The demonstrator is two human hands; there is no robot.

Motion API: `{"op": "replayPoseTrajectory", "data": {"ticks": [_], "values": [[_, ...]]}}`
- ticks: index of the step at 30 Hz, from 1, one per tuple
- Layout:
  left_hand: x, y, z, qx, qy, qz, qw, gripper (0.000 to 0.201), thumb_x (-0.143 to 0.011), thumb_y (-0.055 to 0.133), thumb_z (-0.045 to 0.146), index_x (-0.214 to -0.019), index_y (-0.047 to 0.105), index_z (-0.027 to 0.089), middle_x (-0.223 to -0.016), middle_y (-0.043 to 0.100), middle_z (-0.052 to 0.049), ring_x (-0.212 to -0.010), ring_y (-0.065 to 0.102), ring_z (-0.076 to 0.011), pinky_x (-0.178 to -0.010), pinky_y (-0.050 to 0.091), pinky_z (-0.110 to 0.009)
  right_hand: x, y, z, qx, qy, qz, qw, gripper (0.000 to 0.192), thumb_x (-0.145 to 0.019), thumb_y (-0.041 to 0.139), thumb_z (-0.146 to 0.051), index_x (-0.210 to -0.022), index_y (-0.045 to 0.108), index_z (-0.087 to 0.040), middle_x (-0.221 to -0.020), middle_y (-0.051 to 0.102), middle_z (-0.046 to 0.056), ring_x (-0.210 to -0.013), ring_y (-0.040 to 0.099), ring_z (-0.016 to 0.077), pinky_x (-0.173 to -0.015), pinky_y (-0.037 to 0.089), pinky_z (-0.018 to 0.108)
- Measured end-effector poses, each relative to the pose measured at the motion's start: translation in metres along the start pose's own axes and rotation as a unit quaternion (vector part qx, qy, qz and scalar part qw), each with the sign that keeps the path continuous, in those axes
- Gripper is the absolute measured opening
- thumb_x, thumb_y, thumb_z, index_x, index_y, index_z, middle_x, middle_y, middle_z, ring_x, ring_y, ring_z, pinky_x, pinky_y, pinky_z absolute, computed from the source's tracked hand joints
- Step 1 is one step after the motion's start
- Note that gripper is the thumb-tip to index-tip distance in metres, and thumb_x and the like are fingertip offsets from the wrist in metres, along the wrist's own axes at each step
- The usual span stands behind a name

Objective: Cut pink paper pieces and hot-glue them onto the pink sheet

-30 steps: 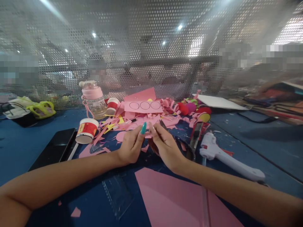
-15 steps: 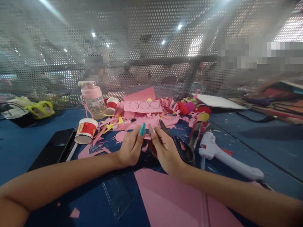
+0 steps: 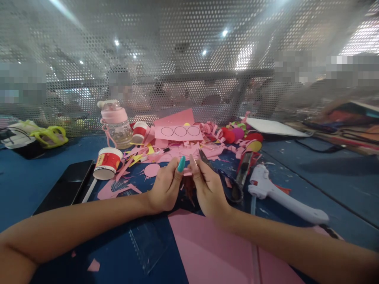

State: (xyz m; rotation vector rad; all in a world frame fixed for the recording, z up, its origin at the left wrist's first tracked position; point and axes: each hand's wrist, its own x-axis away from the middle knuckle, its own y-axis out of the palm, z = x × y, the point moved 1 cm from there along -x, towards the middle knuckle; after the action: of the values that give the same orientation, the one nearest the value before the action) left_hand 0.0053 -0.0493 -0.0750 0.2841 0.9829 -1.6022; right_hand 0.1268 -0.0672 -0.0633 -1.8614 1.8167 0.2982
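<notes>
A small pink paper piece [image 3: 187, 172] is stretched between my two hands, pinched at either end; most of it is hidden by fingers. My left hand [image 3: 166, 184] is closed, its thumb with a long teal nail pressing the left end. Opposite it, my right hand [image 3: 211, 190] is closed on the other end. Scissors with dark blue handles [image 3: 233, 187] lie just right of my right hand. A pink paper circle [image 3: 152, 170] rests left of my left hand. Under my right forearm lies a large pink sheet [image 3: 213, 248].
A white glue gun [image 3: 284, 199] and a box cutter [image 3: 245, 167] lie at right. At left are a paper cup [image 3: 108, 163], a black phone-like slab [image 3: 66, 185] and a pink-lidded bottle [image 3: 115, 124]. Pink scraps [image 3: 183, 150] and a card with drawn ovals [image 3: 179, 133] fill the back.
My hands have drawn slightly apart, and more of the pink paper shows between the thumbs. Objects on the table stay where they were.
</notes>
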Motion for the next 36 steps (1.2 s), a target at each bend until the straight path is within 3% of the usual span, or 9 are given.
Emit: {"op": "replayPoseTrajectory", "data": {"ticks": [5, 11, 18, 36], "values": [[0.0005, 0.0, -0.0009, -0.012, 0.026, 0.015, 0.999, 0.026, -0.094, 0.025, 0.03, -0.084, 0.046, 0.019, -0.059, 0.047, 0.003, -0.051, 0.042, -0.0096, -0.05, 0.034, -0.025, 0.0004, -0.0002, 0.0017, 0.007, -0.012, -0.003, 1.0, 0.027, -0.09, 0.033, -0.038, -0.074, 0.046, -0.021, -0.061, 0.039, -0.002, -0.054, 0.037, 0.0115, -0.051, 0.033, 0.025], [0.0024, 0.0001, -0.0022, -0.026, 0.054, 0.032, 0.998, 0.025, -0.094, 0.025, 0.029, -0.093, 0.048, 0.019, -0.057, 0.046, 0.003, -0.05, 0.044, -0.0104, -0.051, 0.035, -0.025, 0.0011, -0.0007, 0.0053, 0.015, -0.012, -0.02, 1.0, 0.028, -0.089, 0.034, -0.038, -0.066, 0.034, -0.022, -0.06, 0.034, -0.004, -0.056, 0.035, 0.011, -0.051, 0.03, 0.024], [0.0014, 0.0002, 0.0016, -0.017, 0.016, 0.01, 1.0, 0.027, -0.094, 0.024, 0.032, -0.091, 0.047, 0.018, -0.057, 0.046, 0.003, -0.047, 0.04, -0.0104, -0.057, 0.039, -0.027, 0.0, -0.0005, 0.0015, -0.009, -0.005, -0.017, 1.0, 0.03, -0.088, 0.036, -0.041, -0.065, 0.036, -0.021, -0.059, 0.033, -0.004, -0.054, 0.032, 0.0101, -0.049, 0.03, 0.022], [0.0014, 0.0001, 0.0053, -0.044, 0.024, 0.016, 0.999, 0.028, -0.094, 0.022, 0.032, -0.084, 0.044, 0.018, -0.055, 0.042, 0.003, -0.049, 0.041, -0.0105, -0.053, 0.037, -0.026, 0.0004, 0.0, -0.0025, -0.014, 0.001, -0.003, 1.0, 0.031, -0.087, 0.041, -0.041, -0.064, 0.035, -0.021, -0.058, 0.031, -0.004, -0.052, 0.03, 0.0095, -0.048, 0.031, 0.022]]}}
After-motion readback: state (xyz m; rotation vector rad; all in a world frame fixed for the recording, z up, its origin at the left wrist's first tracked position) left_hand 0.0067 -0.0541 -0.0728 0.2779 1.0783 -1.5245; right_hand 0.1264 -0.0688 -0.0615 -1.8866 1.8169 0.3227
